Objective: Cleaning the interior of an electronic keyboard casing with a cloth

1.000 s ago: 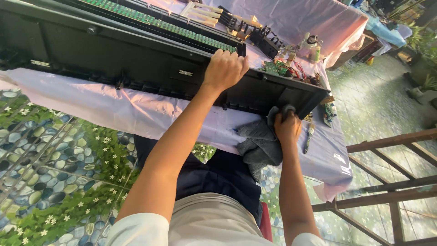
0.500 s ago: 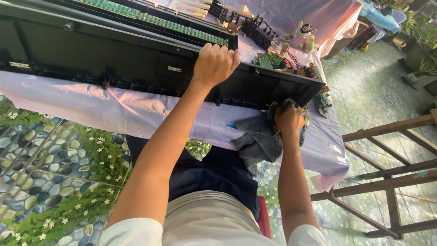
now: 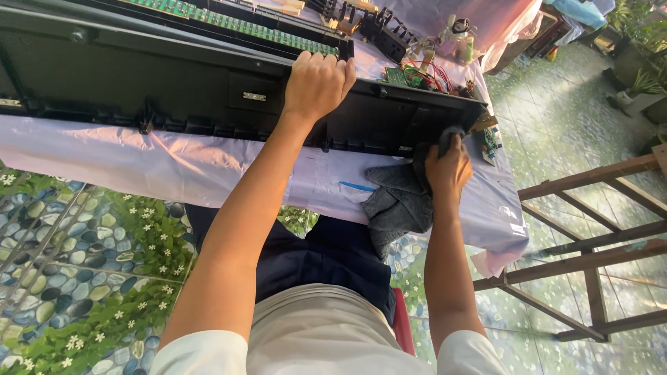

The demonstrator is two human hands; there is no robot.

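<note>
A long black casing lay across the table, with a green board behind it. The left hand gripped the casing's top edge. Further right, the right hand clutched a grey cloth, pressing it against the casing's end.

The person wears a white short-sleeved shirt over dark navy trousers, with both forearms bare and no rings, watch or gloves on the hands.
</note>
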